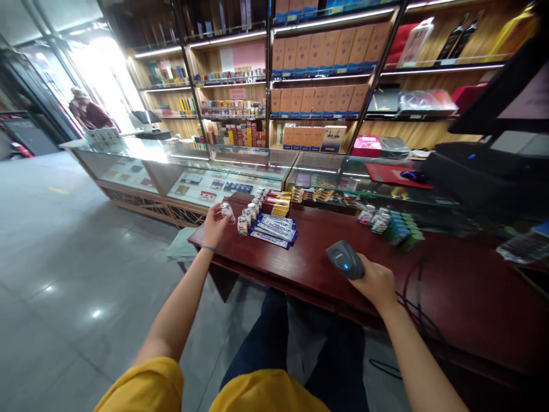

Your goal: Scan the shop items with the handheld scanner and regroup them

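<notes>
Your left grip (215,228) closes round a small bottle (227,213) at the left end of the worktop (317,237), probably keeping it apart from the clustered bottles (242,225), while your right grip (378,281) wraps the barcode scanner (344,258), seemingly leaving its head unobstructed.

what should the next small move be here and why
Probably bring the small bottle in the left grip toward the handheld scanner: the right grip holds that scanner over the table, while the bottle is well off to its left, near similar bottles.
</notes>
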`<action>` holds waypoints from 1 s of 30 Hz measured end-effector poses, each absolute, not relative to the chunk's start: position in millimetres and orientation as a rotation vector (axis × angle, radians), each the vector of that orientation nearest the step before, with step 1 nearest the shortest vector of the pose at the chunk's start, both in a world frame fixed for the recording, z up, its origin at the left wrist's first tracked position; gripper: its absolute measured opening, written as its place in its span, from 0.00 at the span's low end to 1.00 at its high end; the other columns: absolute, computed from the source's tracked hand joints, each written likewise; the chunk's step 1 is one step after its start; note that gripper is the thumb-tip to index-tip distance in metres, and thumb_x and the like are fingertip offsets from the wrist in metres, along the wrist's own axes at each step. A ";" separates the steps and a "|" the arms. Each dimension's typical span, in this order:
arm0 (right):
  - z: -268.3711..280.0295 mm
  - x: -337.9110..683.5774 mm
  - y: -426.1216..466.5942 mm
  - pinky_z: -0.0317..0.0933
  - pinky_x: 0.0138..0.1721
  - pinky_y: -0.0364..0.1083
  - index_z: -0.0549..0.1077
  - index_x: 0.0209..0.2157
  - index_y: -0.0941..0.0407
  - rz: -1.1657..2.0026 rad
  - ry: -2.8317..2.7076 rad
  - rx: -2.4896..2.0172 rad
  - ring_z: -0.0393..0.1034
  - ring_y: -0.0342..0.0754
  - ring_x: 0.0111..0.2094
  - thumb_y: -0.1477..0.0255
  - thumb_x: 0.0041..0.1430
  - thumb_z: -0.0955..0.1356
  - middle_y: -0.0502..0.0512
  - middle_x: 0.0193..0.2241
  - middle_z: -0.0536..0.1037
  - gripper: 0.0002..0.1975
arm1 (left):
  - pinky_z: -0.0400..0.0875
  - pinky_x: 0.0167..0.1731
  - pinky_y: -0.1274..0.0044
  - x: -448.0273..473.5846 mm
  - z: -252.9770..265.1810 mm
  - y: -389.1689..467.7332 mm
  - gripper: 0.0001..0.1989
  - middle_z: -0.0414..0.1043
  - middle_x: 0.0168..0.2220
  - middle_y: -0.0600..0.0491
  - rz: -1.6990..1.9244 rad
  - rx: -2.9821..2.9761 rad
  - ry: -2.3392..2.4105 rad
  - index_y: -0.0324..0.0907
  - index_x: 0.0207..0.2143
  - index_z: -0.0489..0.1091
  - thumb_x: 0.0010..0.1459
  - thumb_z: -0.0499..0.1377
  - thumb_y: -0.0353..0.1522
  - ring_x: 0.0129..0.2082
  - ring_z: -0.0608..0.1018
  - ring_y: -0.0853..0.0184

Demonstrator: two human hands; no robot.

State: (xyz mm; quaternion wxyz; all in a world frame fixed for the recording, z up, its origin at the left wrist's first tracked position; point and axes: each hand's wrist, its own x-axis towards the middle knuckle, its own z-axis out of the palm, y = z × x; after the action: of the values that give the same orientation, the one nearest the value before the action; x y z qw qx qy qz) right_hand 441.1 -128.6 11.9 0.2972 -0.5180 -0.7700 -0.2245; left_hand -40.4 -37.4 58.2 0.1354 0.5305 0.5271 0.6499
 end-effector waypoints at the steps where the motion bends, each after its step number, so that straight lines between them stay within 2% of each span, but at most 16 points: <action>1: 12.0 437.7 -125.9 0.57 0.28 0.44 0.72 0.43 0.58 -0.602 -2.044 -1.364 0.71 0.50 0.24 0.65 0.52 0.65 0.54 0.22 0.76 0.18 | 0.72 0.48 0.70 -46.3 61.7 -27.0 0.26 0.70 0.48 0.48 1.873 1.550 1.535 0.43 0.51 0.67 0.48 0.66 0.34 0.46 0.75 0.65; 7: 11.5 418.4 -107.9 0.58 0.29 0.44 0.72 0.43 0.59 -0.634 -2.023 -1.296 0.71 0.48 0.25 0.65 0.52 0.65 0.54 0.24 0.76 0.18 | 0.72 0.45 0.71 -55.1 62.1 53.4 0.25 0.70 0.45 0.49 1.642 1.642 1.564 0.43 0.50 0.66 0.47 0.65 0.34 0.42 0.76 0.66; 16: 7.7 407.4 -97.7 0.63 0.31 0.45 0.69 0.45 0.59 -0.658 -2.058 -1.235 0.73 0.48 0.27 0.69 0.56 0.63 0.57 0.31 0.79 0.16 | 0.72 0.40 0.73 -38.1 21.7 156.5 0.24 0.71 0.38 0.51 1.487 1.655 1.593 0.42 0.46 0.66 0.45 0.65 0.32 0.38 0.75 0.66; 22: -1.3 413.0 -93.8 0.65 0.36 0.45 0.70 0.46 0.60 -0.717 -2.044 -1.212 0.75 0.48 0.31 0.72 0.56 0.64 0.59 0.34 0.80 0.16 | 0.71 0.37 0.75 -37.1 -0.5 190.5 0.25 0.70 0.39 0.50 1.431 1.646 1.615 0.42 0.47 0.65 0.46 0.66 0.34 0.36 0.75 0.67; 30: -4.5 420.3 -86.6 0.65 0.36 0.44 0.71 0.45 0.61 -0.830 -2.070 -1.172 0.74 0.48 0.30 0.72 0.56 0.66 0.59 0.33 0.80 0.15 | 0.70 0.39 0.74 -30.7 -5.5 208.8 0.26 0.69 0.39 0.50 1.359 1.765 1.583 0.41 0.49 0.65 0.48 0.65 0.34 0.36 0.74 0.66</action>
State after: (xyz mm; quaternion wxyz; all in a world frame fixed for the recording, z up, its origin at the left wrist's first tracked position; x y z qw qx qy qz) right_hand 420.3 -86.6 -4.5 0.3062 -0.4429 -0.7822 -0.3135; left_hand -30.7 208.8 -5.5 0.2028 0.6325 0.5672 0.4870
